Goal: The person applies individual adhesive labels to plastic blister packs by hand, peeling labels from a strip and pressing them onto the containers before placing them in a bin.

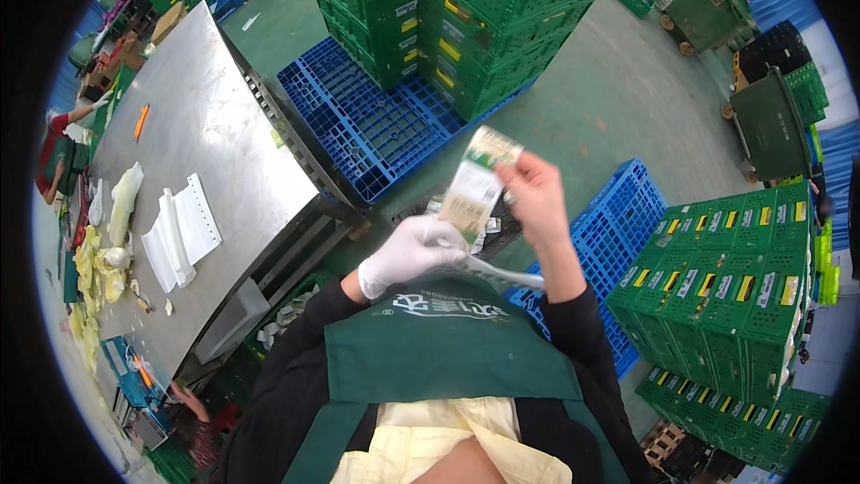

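In front of my chest, a strip of printed labels [473, 195], white, beige and green, is stretched between my two hands. My left hand [410, 253], in a white glove, pinches its lower end. Bare fingers of my right hand [536, 202] grip the upper end at its right edge. A pale, narrow band [506, 276] runs from beside the left glove toward my right wrist; whether it joins the labels I cannot tell. Below the hands is my dark green apron [448, 350]. Small pale pieces lie in a dark container behind the strip, partly hidden.
A steel table [202, 81] on the left holds white sheets [181, 233], an orange cutter [141, 123] and yellowish leaves. Green crates [502, 27] stand on a blue pallet [358, 125] ahead; more crates [717, 278] rise at right. Other people work at the far left.
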Demonstrator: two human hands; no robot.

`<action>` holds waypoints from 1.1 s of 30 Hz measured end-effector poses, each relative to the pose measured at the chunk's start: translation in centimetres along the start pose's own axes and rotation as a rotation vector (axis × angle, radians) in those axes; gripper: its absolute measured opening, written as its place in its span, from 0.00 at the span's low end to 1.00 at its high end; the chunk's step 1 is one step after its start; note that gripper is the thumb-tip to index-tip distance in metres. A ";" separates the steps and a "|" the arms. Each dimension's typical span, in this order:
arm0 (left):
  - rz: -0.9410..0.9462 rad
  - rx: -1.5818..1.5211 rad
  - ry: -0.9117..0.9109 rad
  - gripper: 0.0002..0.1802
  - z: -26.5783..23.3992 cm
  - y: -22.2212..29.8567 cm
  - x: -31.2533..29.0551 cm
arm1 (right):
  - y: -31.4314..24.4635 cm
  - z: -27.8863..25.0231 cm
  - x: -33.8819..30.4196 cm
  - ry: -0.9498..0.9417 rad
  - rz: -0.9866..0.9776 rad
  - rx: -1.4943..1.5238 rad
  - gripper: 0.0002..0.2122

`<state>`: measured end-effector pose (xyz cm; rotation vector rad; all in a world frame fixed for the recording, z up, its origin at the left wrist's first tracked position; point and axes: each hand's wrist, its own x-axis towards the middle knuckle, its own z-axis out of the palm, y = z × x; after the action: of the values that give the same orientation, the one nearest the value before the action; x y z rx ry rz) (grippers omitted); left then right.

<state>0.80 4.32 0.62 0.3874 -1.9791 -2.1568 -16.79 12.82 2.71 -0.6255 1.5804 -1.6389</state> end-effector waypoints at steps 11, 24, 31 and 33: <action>0.098 0.010 0.138 0.06 0.0 -0.8 -0.5 | -0.4 1.7 -1.8 0.057 -0.270 -0.833 0.16; 0.088 0.036 0.248 0.10 0.1 0.3 0.6 | -1.8 2.3 -3.3 -0.496 -0.683 -0.933 0.08; 0.241 0.267 0.290 0.09 -0.5 -0.6 0.8 | -2.3 3.6 -6.4 -0.341 -0.803 -0.772 0.07; 0.166 0.154 0.275 0.09 -0.9 -0.2 0.4 | -3.0 2.8 -5.4 -0.061 -0.674 -0.630 0.04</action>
<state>0.73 3.39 0.30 0.4940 -1.9502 -1.7536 -11.90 15.24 6.82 -1.6645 1.9743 -1.5080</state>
